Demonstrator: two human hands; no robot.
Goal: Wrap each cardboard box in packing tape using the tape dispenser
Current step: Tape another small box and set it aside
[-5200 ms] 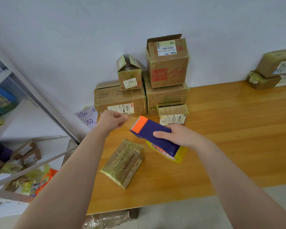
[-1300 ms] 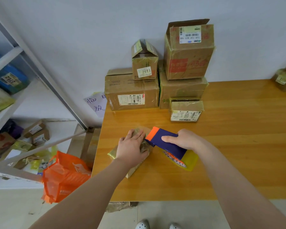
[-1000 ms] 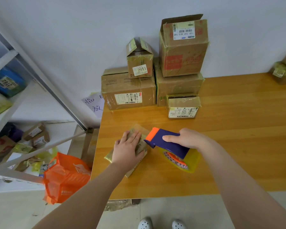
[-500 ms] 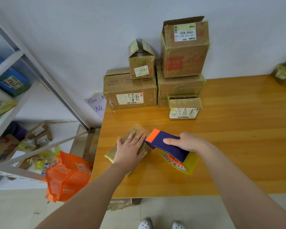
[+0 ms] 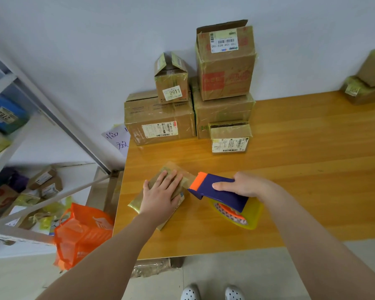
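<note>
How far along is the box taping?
Done: the stacked boxes by the wall show tape. In hand: left hand presses the small box while right hand holds the tape dispenser at its edge. Left: finishing this wrap; the tall box has its top flap open.

We see bright, even light and faint shadows. The counter (image 5: 312, 169) gives a soft sheen; the shelf (image 5: 59, 123) at left is blurred, and edges bow from wide-angle distortion.

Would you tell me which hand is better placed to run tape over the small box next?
The right hand: it grips the tape dispenser beside the small box, which the left hand presses down.
</note>
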